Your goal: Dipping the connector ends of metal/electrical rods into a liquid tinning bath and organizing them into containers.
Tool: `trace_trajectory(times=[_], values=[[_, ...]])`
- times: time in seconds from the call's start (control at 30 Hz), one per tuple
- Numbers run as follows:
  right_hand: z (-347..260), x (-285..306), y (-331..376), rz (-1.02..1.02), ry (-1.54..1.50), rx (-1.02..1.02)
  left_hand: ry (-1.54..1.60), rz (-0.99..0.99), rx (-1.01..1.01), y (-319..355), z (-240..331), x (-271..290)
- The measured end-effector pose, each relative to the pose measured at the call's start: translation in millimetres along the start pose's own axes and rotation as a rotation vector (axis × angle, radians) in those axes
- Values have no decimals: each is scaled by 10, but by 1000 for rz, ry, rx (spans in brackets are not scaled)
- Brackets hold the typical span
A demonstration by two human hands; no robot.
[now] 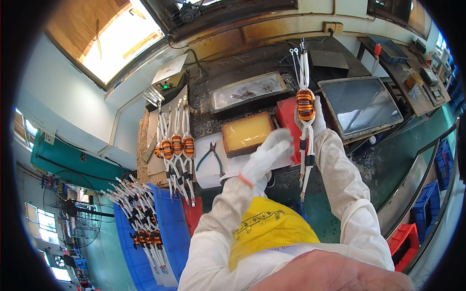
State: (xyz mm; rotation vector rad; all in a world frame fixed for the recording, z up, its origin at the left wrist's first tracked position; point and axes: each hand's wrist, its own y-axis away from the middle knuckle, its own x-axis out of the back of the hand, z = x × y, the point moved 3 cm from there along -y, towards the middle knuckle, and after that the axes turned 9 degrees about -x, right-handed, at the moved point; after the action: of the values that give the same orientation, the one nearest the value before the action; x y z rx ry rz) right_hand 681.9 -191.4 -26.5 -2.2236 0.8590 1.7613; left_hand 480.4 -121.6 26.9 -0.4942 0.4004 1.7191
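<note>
In my gloved right hand (319, 116) is a toroidal coil (306, 105) wound with copper-coloured wire. Its white-sleeved leads with metal lugs stretch away above it and toward me below, some with black sleeves. My left hand (269, 153), in a white glove, hovers over the near right corner of a tray of yellow, wax-like material (246, 133). Its fingers are stretched out and slightly blurred, with nothing visible in them. A red box (285, 119) sits between that tray and the coil, partly hidden by the left hand.
Several similar coils (177, 145) lie at the bench's left, beside teal-handled cutting pliers (211, 156). Behind the yellow tray is a trough of silvery metal (250, 90). A dark flat tray (360, 104) stands at right. A blue bin (170, 218) holds more coils at lower left.
</note>
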Motion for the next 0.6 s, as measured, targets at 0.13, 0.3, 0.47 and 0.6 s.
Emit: trace_trajectory(times=[0.13, 0.3, 0.47, 0.6], values=[[4, 17, 56, -72, 177, -11, -445, 64, -112, -536, 239, -273], [-26, -4, 7, -129, 106, 30, -820, 120, -43, -797, 290, -367], [65, -111, 13, -143, 152, -102, -177, 159, -128, -1036, -62, -64], [39, -71, -27, -99, 238, -106, 29, 195, -50, -1000, 0, 16]])
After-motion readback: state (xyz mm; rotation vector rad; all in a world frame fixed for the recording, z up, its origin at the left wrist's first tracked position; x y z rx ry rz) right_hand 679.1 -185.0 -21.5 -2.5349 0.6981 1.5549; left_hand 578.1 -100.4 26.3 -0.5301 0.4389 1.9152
